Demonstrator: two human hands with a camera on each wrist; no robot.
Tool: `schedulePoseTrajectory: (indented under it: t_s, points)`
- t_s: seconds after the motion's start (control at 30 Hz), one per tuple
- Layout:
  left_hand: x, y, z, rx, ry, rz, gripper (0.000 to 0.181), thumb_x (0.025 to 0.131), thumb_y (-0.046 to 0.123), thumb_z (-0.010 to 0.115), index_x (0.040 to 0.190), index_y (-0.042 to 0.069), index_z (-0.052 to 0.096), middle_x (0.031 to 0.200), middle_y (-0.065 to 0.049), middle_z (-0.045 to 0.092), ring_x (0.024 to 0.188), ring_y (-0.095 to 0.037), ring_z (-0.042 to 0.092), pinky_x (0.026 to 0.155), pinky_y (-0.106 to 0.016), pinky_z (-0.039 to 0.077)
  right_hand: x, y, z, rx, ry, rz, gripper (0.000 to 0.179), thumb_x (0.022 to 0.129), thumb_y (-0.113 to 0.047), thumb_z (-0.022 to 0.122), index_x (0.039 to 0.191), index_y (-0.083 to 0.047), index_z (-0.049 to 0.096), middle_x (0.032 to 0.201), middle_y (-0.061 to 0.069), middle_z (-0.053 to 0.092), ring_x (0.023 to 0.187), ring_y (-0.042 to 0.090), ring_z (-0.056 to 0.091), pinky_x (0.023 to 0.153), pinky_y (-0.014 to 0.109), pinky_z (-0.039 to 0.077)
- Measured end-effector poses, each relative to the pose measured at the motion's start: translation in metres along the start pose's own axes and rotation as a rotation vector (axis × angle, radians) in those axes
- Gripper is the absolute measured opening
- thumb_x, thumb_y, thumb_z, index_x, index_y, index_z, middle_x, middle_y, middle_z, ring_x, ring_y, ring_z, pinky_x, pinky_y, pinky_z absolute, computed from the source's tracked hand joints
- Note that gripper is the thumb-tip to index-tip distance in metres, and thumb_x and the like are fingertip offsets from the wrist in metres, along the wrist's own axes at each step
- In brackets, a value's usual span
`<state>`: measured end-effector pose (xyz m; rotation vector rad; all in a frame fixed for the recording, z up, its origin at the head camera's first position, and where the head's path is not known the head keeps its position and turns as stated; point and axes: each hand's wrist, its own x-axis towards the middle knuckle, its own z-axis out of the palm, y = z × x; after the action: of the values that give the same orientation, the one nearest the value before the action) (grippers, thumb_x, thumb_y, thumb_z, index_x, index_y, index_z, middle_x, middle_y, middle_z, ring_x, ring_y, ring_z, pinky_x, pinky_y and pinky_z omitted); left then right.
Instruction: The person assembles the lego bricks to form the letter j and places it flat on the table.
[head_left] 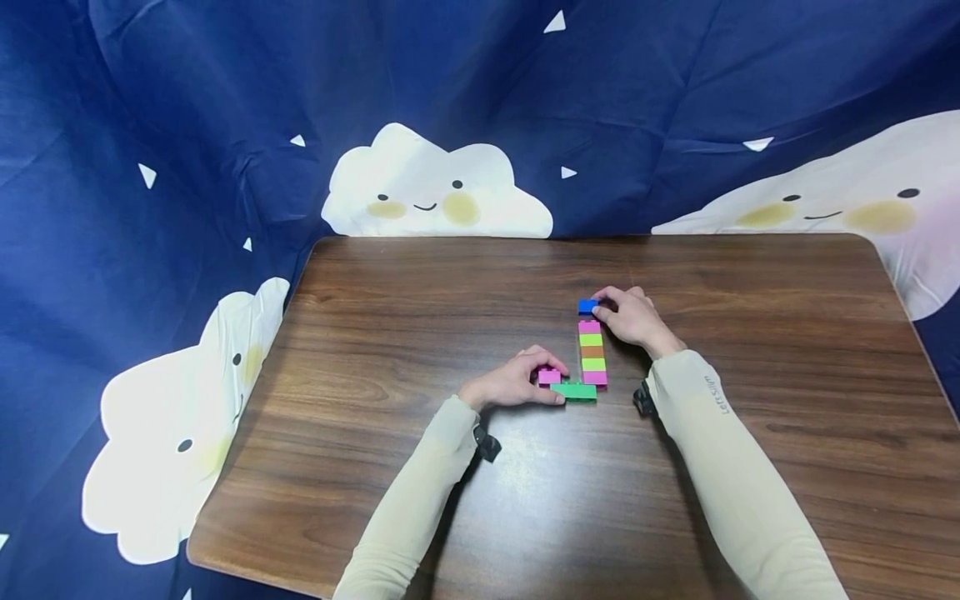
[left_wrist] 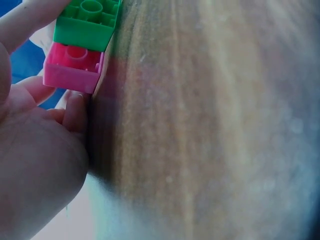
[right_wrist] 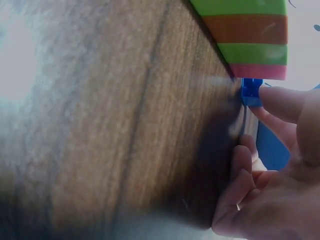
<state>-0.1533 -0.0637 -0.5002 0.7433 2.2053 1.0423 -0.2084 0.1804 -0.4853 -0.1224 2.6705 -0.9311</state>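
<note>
In the head view my left hand point(head_left: 517, 379) holds a green brick point(head_left: 581, 392) and the pink brick point(head_left: 550, 377) joined to it, thumb at the near side and index finger at the far side. Their hollow undersides show in the left wrist view, where the pink brick point(left_wrist: 75, 75) sits below the green brick point(left_wrist: 85, 32). My right hand point(head_left: 636, 319) pinches a small blue brick point(head_left: 588, 307) between thumb and index finger. Between the hands lies a column of pink, lime and orange bricks point(head_left: 592, 352). The blue brick point(right_wrist: 252, 92) is just past its far pink end.
The bricks and hands are over a brown wooden table point(head_left: 390, 308). A dark blue curtain point(head_left: 600, 83) with printed clouds hangs behind and to the left of it. Small black wrist devices point(head_left: 487, 444) sit under both sleeves.
</note>
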Motion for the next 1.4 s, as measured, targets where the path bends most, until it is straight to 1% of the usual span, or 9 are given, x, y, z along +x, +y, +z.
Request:
schedulePoseTrajectory:
  t_s: [0.37, 0.63, 0.83, 1.0, 1.2, 1.3, 1.4]
  points:
    - [0.001, -0.002, 0.0, 0.007, -0.006, 0.0, 0.042, 0.082, 0.03, 0.076, 0.12, 0.02, 0.062, 0.123, 0.0, 0.052, 0.115, -0.013, 0.043, 0.099, -0.027, 0.035, -0.001, 0.001, 0.002, -0.009, 0.019, -0.031, 0.034, 0.099, -0.025, 0.049, 0.128, -0.008, 0.055, 0.126, 0.025, 0.056, 0.116, 0.042, 0.036, 0.096, 0.055, 0.029]
    - [0.002, -0.002, 0.0, 0.005, -0.011, -0.001, 0.041, 0.083, 0.03, 0.075, 0.12, 0.02, 0.061, 0.123, 0.0, 0.052, 0.115, -0.013, 0.043, 0.099, -0.028, 0.035, -0.002, 0.002, 0.002, -0.014, 0.015, -0.049, 0.035, 0.099, -0.024, 0.048, 0.128, -0.006, 0.055, 0.131, 0.024, 0.055, 0.119, 0.041, 0.035, 0.098, 0.054, 0.026]
    - [0.002, -0.004, 0.001, 0.01, -0.013, -0.007, 0.041, 0.083, 0.033, 0.074, 0.121, 0.022, 0.061, 0.124, 0.002, 0.051, 0.115, -0.013, 0.042, 0.099, -0.028, 0.036, -0.002, 0.003, 0.003, -0.012, 0.014, -0.061, 0.035, 0.099, -0.024, 0.049, 0.128, -0.006, 0.056, 0.13, 0.024, 0.055, 0.118, 0.04, 0.035, 0.098, 0.054, 0.026]
    - [0.002, -0.006, 0.002, 0.009, -0.004, -0.009, 0.041, 0.083, 0.034, 0.075, 0.12, 0.022, 0.061, 0.124, 0.002, 0.051, 0.115, -0.012, 0.042, 0.099, -0.028, 0.036, 0.001, 0.005, 0.005, 0.027, 0.002, -0.045, 0.036, 0.099, -0.026, 0.048, 0.13, -0.009, 0.055, 0.129, 0.022, 0.054, 0.12, 0.039, 0.034, 0.098, 0.053, 0.026]
    - [0.003, -0.008, 0.005, 0.017, 0.01, -0.004, 0.042, 0.082, 0.034, 0.075, 0.12, 0.022, 0.061, 0.124, 0.002, 0.051, 0.116, -0.012, 0.042, 0.099, -0.028, 0.036, 0.003, 0.008, 0.001, 0.106, -0.036, -0.015, 0.037, 0.103, -0.026, 0.041, 0.134, -0.009, 0.051, 0.128, 0.023, 0.048, 0.123, 0.039, 0.033, 0.1, 0.054, 0.027]
    - [0.002, -0.007, 0.006, 0.013, 0.009, -0.005, 0.042, 0.082, 0.033, 0.076, 0.12, 0.022, 0.062, 0.125, 0.001, 0.052, 0.116, -0.013, 0.042, 0.099, -0.028, 0.036, 0.002, 0.009, 0.0, 0.141, -0.045, 0.003, 0.038, 0.103, -0.026, 0.039, 0.134, -0.007, 0.049, 0.132, 0.024, 0.044, 0.126, 0.038, 0.033, 0.103, 0.055, 0.027]
    - [0.002, -0.006, 0.005, 0.003, 0.002, -0.005, 0.043, 0.082, 0.032, 0.076, 0.12, 0.021, 0.061, 0.125, 0.001, 0.052, 0.116, -0.013, 0.041, 0.099, -0.028, 0.035, 0.002, 0.011, -0.001, 0.172, -0.051, 0.003, 0.038, 0.104, -0.025, 0.037, 0.134, -0.005, 0.048, 0.137, 0.025, 0.042, 0.13, 0.04, 0.033, 0.107, 0.055, 0.027]
